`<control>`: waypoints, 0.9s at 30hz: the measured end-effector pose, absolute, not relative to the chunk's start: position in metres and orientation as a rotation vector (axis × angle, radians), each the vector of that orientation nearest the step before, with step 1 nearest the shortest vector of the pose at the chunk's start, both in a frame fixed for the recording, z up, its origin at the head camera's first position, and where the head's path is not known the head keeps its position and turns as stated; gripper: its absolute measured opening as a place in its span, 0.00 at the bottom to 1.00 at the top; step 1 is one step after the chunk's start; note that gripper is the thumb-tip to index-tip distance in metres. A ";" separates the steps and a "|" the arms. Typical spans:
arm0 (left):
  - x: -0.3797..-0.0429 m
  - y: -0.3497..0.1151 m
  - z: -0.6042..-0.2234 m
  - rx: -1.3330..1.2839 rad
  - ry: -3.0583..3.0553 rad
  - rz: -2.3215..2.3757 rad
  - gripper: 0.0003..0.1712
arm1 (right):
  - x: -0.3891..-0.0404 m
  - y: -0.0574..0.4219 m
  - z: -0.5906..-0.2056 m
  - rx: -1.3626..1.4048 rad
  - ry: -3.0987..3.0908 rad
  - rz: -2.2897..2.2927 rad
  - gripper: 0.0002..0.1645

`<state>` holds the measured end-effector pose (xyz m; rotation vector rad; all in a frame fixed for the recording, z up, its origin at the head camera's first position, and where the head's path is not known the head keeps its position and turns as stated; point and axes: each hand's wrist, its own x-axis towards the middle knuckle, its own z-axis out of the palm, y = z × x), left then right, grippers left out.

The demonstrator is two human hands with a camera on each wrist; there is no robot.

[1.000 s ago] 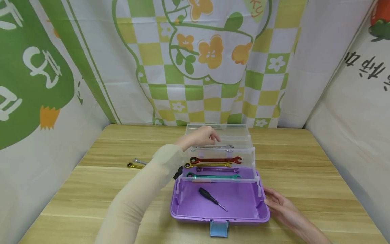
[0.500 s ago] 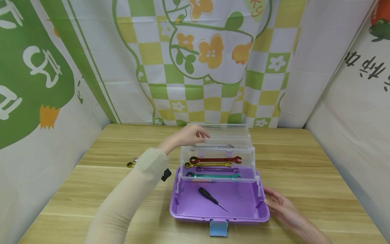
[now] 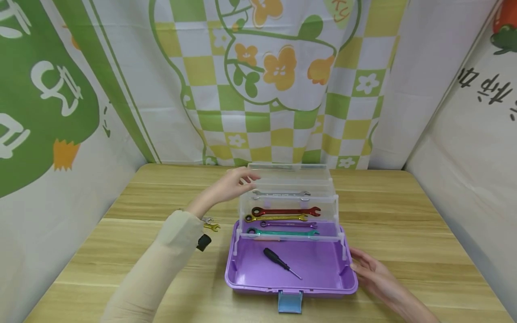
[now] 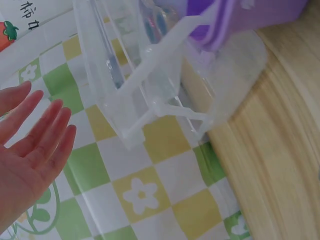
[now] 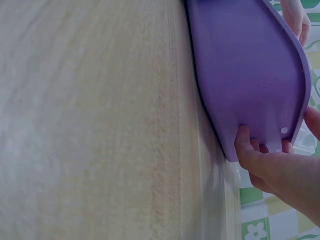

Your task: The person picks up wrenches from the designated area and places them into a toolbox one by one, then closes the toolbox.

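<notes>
My left hand [image 3: 232, 185], fingers loosely spread and holding nothing, hovers beside the upper left of a toolbox. The purple toolbox [image 3: 335, 289] stands open with clear stepped trays raised at its back. A silver wrench [image 3: 281, 194] lies in an upper tray. Below it are red [image 3: 286, 211], yellow [image 3: 276, 218], purple [image 3: 288, 224] and teal [image 3: 284, 233] ratchet wrenches. In the base lies a black-handled screwdriver [image 3: 276, 259]. My right hand [image 3: 373, 271] rests against the toolbox's right side; in the right wrist view its fingertips [image 5: 242, 131] touch the purple outer wall, with the thumb at the rim.
A second yellow wrench [image 3: 212, 227] and another silver wrench [image 3: 208, 220] lie on the wooden table [image 3: 404, 215], partly hidden by the left forearm. A blue latch [image 3: 290, 303] hangs at the toolbox's front. A patterned curtain [image 3: 274, 130] hangs behind the table.
My left hand has moved left from above the upper tray, uncovering the silver wrench there. The forearm now overlaps the loose wrenches' other ends. My right hand stays where it was.
</notes>
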<state>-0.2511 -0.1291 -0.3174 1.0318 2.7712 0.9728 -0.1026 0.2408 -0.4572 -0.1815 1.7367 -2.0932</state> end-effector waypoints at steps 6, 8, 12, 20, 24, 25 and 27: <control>-0.241 -0.147 -0.327 1.011 2.807 1.086 0.15 | -0.102 0.241 -0.458 -0.185 1.723 -2.107 0.28; -0.238 -0.153 -0.331 0.998 2.820 1.101 0.14 | -0.102 0.241 -0.458 -0.189 1.715 -2.108 0.25; -0.233 -0.166 -0.338 0.945 2.825 1.113 0.15 | -0.103 0.241 -0.457 -0.185 1.713 -2.103 0.25; -0.227 -0.190 -0.356 0.882 2.839 1.106 0.15 | -0.102 0.240 -0.455 -0.161 1.735 -2.092 0.29; -0.224 -0.201 -0.366 0.836 2.839 1.086 0.16 | -0.102 0.240 -0.456 -0.175 1.725 -2.099 0.28; -0.223 -0.204 -0.368 0.820 2.839 1.084 0.16 | -0.103 0.240 -0.456 -0.174 1.727 -2.098 0.28; -0.221 -0.210 -0.373 0.791 2.847 1.068 0.17 | -0.103 0.240 -0.456 -0.188 1.723 -2.100 0.28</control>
